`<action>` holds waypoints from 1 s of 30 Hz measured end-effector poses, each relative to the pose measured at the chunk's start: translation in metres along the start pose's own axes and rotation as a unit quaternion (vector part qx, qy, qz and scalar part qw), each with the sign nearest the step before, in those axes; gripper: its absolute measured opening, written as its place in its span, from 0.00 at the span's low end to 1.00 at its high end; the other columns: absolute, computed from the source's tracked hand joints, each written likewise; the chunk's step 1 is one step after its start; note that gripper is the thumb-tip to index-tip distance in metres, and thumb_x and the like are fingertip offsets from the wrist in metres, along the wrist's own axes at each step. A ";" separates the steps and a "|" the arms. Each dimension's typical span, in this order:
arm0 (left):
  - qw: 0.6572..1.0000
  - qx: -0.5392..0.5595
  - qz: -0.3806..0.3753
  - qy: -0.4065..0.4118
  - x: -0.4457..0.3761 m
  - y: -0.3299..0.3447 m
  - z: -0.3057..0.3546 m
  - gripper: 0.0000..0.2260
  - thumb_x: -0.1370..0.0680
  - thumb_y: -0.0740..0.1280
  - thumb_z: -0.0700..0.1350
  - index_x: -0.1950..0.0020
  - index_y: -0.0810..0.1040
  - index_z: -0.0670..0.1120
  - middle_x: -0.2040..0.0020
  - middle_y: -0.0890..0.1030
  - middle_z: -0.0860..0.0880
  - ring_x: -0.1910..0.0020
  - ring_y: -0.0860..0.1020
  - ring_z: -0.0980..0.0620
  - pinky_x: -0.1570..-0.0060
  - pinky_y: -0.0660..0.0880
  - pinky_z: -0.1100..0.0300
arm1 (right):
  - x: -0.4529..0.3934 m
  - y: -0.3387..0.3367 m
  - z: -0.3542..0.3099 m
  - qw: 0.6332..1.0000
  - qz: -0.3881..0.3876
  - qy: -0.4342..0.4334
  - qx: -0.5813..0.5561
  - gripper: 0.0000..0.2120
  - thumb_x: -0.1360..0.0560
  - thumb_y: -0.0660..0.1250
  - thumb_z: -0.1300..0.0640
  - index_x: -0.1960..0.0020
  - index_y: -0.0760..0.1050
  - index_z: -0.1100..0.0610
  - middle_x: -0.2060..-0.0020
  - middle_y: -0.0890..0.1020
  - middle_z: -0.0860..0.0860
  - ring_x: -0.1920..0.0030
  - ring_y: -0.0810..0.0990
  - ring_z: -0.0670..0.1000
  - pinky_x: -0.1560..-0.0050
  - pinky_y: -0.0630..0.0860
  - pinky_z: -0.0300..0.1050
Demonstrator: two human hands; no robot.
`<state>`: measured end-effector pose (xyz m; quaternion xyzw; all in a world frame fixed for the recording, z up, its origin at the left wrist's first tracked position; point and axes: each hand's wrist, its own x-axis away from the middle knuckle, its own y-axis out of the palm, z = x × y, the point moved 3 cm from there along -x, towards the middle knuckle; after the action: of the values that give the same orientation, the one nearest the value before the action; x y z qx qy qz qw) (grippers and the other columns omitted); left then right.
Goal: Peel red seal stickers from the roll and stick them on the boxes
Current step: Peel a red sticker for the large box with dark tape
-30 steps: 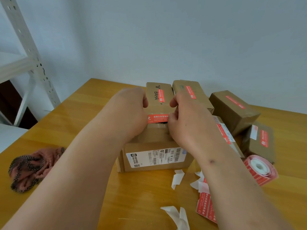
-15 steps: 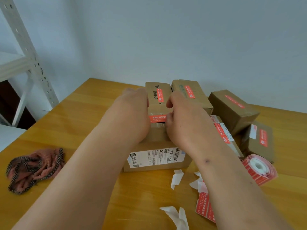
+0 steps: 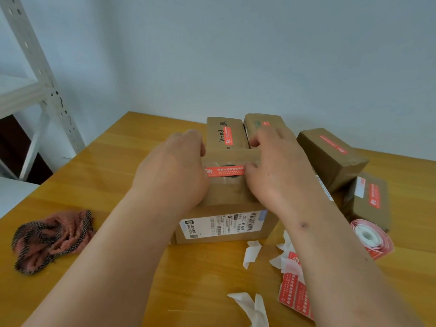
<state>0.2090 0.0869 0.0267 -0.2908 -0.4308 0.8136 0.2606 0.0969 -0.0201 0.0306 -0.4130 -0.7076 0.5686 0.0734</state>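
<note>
From the head camera, both hands rest on the brown cardboard box (image 3: 224, 208) on the counter. The left hand (image 3: 174, 171) lies flat over one end of the red rectangular seal sticker (image 3: 225, 171); the right hand's (image 3: 271, 171) thumb presses its other end. This looks like the smoothing-down step. Next, probably, comes peeling another from the red sticker roll (image 3: 370, 237) beyond the right wrist.

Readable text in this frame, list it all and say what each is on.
"BAHA": top of the far box.
Red seal sticker on the near box: white characters, blurred.
White shipping label: barcodes and print, too small.
Sticker strip and roll: unreadable.
</note>
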 end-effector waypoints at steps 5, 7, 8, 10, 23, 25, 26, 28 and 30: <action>0.999 0.021 0.041 0.007 0.003 0.000 -0.001 0.08 0.23 0.61 0.42 0.45 0.72 0.51 0.47 0.74 0.52 0.55 0.74 0.48 0.56 0.74 0.52 | 0.002 0.003 0.002 0.998 0.037 0.032 -0.035 0.12 0.23 0.62 0.60 0.40 0.69 0.51 0.50 0.60 0.45 0.53 0.66 0.46 0.65 0.61 0.31; 0.999 0.001 0.049 0.011 0.003 0.003 0.002 0.06 0.22 0.63 0.50 0.47 0.71 0.51 0.49 0.73 0.52 0.56 0.74 0.48 0.58 0.71 0.53 | 0.002 0.006 0.001 0.998 0.053 0.033 -0.009 0.12 0.23 0.62 0.51 0.40 0.69 0.50 0.48 0.63 0.47 0.49 0.62 0.47 0.55 0.68 0.38; 0.999 -0.014 0.040 0.008 0.002 0.005 0.004 0.09 0.22 0.63 0.55 0.48 0.71 0.51 0.50 0.72 0.53 0.56 0.73 0.49 0.59 0.70 0.54 | 0.000 0.009 0.002 0.998 0.049 0.042 0.016 0.14 0.23 0.61 0.46 0.40 0.69 0.49 0.45 0.66 0.48 0.47 0.63 0.49 0.49 0.69 0.45; 0.999 -0.040 0.017 -0.007 -0.001 0.008 0.004 0.11 0.23 0.63 0.58 0.48 0.71 0.51 0.51 0.73 0.53 0.56 0.73 0.49 0.60 0.68 0.55 | -0.005 0.011 0.006 0.996 0.007 0.072 0.048 0.16 0.24 0.60 0.42 0.41 0.70 0.49 0.40 0.70 0.50 0.42 0.66 0.54 0.43 0.70 0.54; 0.999 0.024 -0.013 -0.025 -0.003 0.004 -0.004 0.10 0.25 0.66 0.48 0.45 0.71 0.55 0.48 0.75 0.54 0.52 0.75 0.50 0.55 0.75 0.52 | 0.000 0.007 0.016 0.995 -0.042 0.084 -0.031 0.19 0.27 0.65 0.43 0.39 0.70 0.46 0.40 0.70 0.48 0.38 0.65 0.53 0.46 0.67 0.47; 0.999 0.035 -0.007 -0.026 0.000 0.003 -0.004 0.11 0.25 0.63 0.43 0.44 0.71 0.55 0.47 0.75 0.54 0.52 0.75 0.49 0.54 0.76 0.51 | 0.000 0.007 0.016 0.995 -0.024 0.085 -0.041 0.16 0.26 0.63 0.43 0.40 0.70 0.47 0.42 0.71 0.48 0.38 0.65 0.53 0.44 0.69 0.49; 0.999 0.026 0.000 -0.023 0.001 0.003 -0.004 0.11 0.24 0.63 0.45 0.43 0.71 0.55 0.46 0.74 0.54 0.51 0.75 0.49 0.54 0.75 0.52 | -0.001 0.008 0.014 0.995 -0.024 0.090 -0.031 0.18 0.26 0.62 0.40 0.41 0.71 0.48 0.43 0.71 0.48 0.38 0.65 0.54 0.45 0.69 0.49; 1.000 0.007 0.007 -0.014 0.001 0.004 -0.002 0.10 0.23 0.64 0.48 0.42 0.71 0.55 0.46 0.74 0.53 0.51 0.75 0.48 0.54 0.75 0.51 | -0.004 0.011 0.012 0.994 -0.035 0.101 -0.001 0.20 0.27 0.63 0.36 0.42 0.71 0.48 0.43 0.71 0.49 0.38 0.65 0.55 0.46 0.69 0.50; 0.999 0.022 0.003 -0.025 -0.001 0.002 -0.005 0.12 0.24 0.64 0.44 0.42 0.71 0.54 0.45 0.74 0.52 0.51 0.75 0.47 0.53 0.76 0.50 | -0.008 0.010 0.013 0.995 -0.033 0.098 -0.001 0.15 0.25 0.63 0.43 0.41 0.71 0.48 0.42 0.71 0.50 0.38 0.66 0.55 0.46 0.68 0.49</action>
<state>0.2125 0.0876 0.0230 -0.2663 -0.4181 0.8306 0.2536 0.0996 -0.0347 0.0199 -0.4431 -0.7108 0.5222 0.1604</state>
